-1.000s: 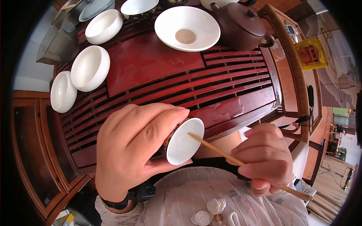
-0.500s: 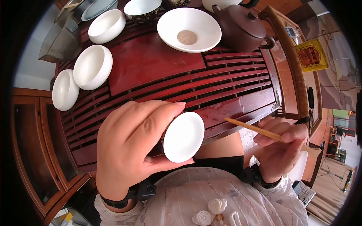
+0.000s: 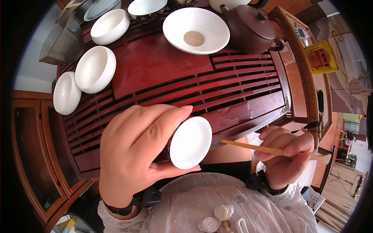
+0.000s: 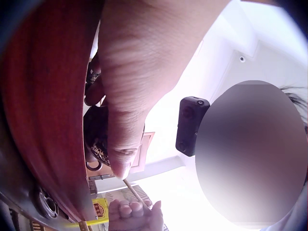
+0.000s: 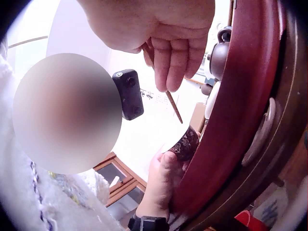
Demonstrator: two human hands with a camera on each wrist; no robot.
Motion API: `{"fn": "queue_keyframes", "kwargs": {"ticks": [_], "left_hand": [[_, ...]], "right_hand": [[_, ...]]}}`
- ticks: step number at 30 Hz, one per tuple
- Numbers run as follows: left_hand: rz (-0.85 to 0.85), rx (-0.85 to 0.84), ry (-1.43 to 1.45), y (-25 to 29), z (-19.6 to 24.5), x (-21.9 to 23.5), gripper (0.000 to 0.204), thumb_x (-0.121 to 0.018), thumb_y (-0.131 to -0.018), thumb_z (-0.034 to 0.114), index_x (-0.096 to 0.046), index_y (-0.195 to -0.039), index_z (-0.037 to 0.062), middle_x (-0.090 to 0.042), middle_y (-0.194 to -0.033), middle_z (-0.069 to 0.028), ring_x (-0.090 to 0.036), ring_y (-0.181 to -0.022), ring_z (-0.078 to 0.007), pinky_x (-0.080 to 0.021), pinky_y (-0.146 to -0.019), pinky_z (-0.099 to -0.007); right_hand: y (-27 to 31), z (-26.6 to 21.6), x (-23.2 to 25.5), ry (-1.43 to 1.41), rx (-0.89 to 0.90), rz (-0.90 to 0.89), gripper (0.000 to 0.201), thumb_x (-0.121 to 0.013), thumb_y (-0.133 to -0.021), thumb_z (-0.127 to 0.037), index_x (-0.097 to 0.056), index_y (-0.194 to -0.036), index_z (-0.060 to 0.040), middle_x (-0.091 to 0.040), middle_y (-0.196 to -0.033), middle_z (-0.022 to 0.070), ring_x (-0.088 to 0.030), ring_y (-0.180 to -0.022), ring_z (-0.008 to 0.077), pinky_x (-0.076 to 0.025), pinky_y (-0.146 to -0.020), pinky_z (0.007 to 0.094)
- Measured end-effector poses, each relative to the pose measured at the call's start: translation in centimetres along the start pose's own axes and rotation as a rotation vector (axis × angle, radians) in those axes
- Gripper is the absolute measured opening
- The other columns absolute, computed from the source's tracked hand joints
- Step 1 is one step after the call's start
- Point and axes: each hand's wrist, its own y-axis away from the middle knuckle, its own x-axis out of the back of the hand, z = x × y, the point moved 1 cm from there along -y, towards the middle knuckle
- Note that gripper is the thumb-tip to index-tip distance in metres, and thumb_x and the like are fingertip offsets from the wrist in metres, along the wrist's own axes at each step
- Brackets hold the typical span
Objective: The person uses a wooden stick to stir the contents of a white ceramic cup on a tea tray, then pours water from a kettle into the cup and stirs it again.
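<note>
My left hand (image 3: 136, 151) grips a small cup (image 3: 191, 143) by its sides, thumb below and fingers above. The cup is white inside, tilted with its mouth toward the head camera. Its dark outside with a pale scroll pattern shows in the right wrist view, as does the patterned cup wall (image 5: 185, 145). A slim wooden stick (image 3: 252, 146) is pinched between thumb and fingers of my right hand (image 3: 287, 153). The stick's narrow tip points left, just right of the cup's rim; its wider, paler end sticks out behind the hand.
A slatted red tea tray (image 3: 163, 66) lies ahead. On it stand a wide white bowl (image 3: 215, 31) with a brownish round patch inside, a brown teapot (image 3: 252, 29), and several white bowls at left, including one white bowl (image 3: 95, 70). A yellow packet (image 3: 321, 57) is at right.
The stick's tip was inside the cup, then drew out to the right as the right hand turned over. Since then the tip has dipped and come back nearer the rim. The left hand has barely moved.
</note>
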Motion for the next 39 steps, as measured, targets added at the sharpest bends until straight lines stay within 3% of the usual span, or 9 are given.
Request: {"fn": "queue_keyframes", "kwargs": {"ticks": [5, 7, 13, 15, 19, 26, 32, 37, 39], "left_hand": [[0.005, -0.009, -0.019, 0.0, 0.0, -0.1, 0.077, -0.090, -0.050, 0.035, -0.063, -0.114, 0.0000, -0.069, -0.100, -0.0122, -0.065, -0.086, -0.0272, -0.050, -0.076, -0.0359], [-0.002, -0.002, -0.033, 0.0, 0.0, 0.0, 0.078, -0.089, -0.050, 0.036, -0.063, -0.113, -0.0006, -0.069, -0.100, -0.0122, -0.065, -0.085, -0.0274, -0.050, -0.076, -0.0361], [-0.002, 0.033, -0.001, 0.0, 0.0, 0.0, 0.079, -0.089, -0.049, 0.037, -0.063, -0.113, -0.0011, -0.069, -0.099, -0.0124, -0.065, -0.085, -0.0280, -0.050, -0.077, -0.0370], [-0.006, 0.035, -0.013, 0.1, 0.0, 0.0, 0.080, -0.089, -0.049, 0.038, -0.063, -0.113, -0.0011, -0.069, -0.099, -0.0125, -0.065, -0.085, -0.0282, -0.050, -0.077, -0.0372], [-0.018, 0.046, -0.016, 0.0, 0.0, -0.1, 0.082, -0.089, -0.047, 0.040, -0.063, -0.113, -0.0010, -0.069, -0.099, -0.0125, -0.065, -0.085, -0.0289, -0.050, -0.078, -0.0374], [-0.022, 0.056, -0.016, 0.0, 0.1, -0.1, 0.083, -0.089, -0.047, 0.042, -0.063, -0.112, -0.0011, -0.069, -0.098, -0.0126, -0.065, -0.085, -0.0289, -0.050, -0.078, -0.0374], [0.010, 0.034, -0.028, 0.0, 0.1, -0.2, 0.083, -0.088, -0.047, 0.045, -0.063, -0.112, -0.0014, -0.069, -0.098, -0.0125, -0.064, -0.085, -0.0289, -0.049, -0.078, -0.0373], [0.000, 0.057, -0.025, 0.0, 0.1, -0.2, 0.083, -0.087, -0.048, 0.046, -0.063, -0.112, -0.0014, -0.069, -0.099, -0.0122, -0.064, -0.086, -0.0294, -0.049, -0.078, -0.0375], [-0.007, 0.059, -0.025, 0.0, 0.1, -0.2, 0.083, -0.087, -0.048, 0.046, -0.063, -0.112, -0.0012, -0.069, -0.099, -0.0122, -0.064, -0.086, -0.0295, -0.049, -0.078, -0.0376]], "right_hand": [[-0.5, 0.1, -1.0, -0.100, 0.027, -0.145, 0.030, -0.046, -0.102, -0.034, -0.052, -0.101, -0.0048, -0.070, -0.086, 0.0180, -0.068, -0.076, 0.0298, -0.052, -0.078, 0.0452], [-1.1, 0.0, -1.4, 0.129, 0.094, -0.374, 0.029, -0.050, -0.100, -0.031, -0.058, -0.106, -0.0034, -0.069, -0.093, 0.0189, -0.067, -0.084, 0.0326, -0.052, -0.079, 0.0448], [-1.7, 0.3, -1.1, 0.057, 0.147, -0.242, 0.034, -0.053, -0.098, -0.034, -0.060, -0.104, -0.0015, -0.070, -0.091, 0.0181, -0.067, -0.082, 0.0313, -0.052, -0.078, 0.0429], [-2.1, -0.1, -1.1, 0.006, 0.067, -0.136, 0.033, -0.051, -0.099, -0.035, -0.058, -0.101, -0.0023, -0.070, -0.089, 0.0195, -0.067, -0.079, 0.0309, -0.052, -0.077, 0.0434], [-3.7, 0.4, 0.1, 0.102, 0.138, -0.359, 0.032, -0.050, -0.100, -0.035, -0.055, -0.100, -0.0033, -0.068, -0.085, 0.0182, -0.066, -0.074, 0.0302, -0.052, -0.077, 0.0437], [-3.6, -0.1, 0.3, 0.103, 0.151, -0.293, 0.030, -0.050, -0.100, -0.033, -0.056, -0.098, -0.0027, -0.067, -0.082, 0.0155, -0.065, -0.072, 0.0294, -0.052, -0.075, 0.0437], [-3.5, 0.0, 0.3, -0.082, 0.087, -0.391, 0.028, -0.053, -0.099, -0.029, -0.057, -0.101, -0.0009, -0.067, -0.083, 0.0167, -0.065, -0.072, 0.0288, -0.052, -0.073, 0.0444], [-4.0, 0.1, -1.3, 0.238, 0.266, -0.459, 0.025, -0.059, -0.095, -0.022, -0.060, -0.103, 0.0015, -0.066, -0.085, 0.0158, -0.063, -0.072, 0.0295, -0.051, -0.071, 0.0435], [-3.6, -0.1, -1.1, 0.213, 0.197, -0.465, 0.025, -0.061, -0.094, -0.022, -0.061, -0.103, 0.0016, -0.067, -0.088, 0.0143, -0.063, -0.074, 0.0298, -0.051, -0.071, 0.0424]]}}
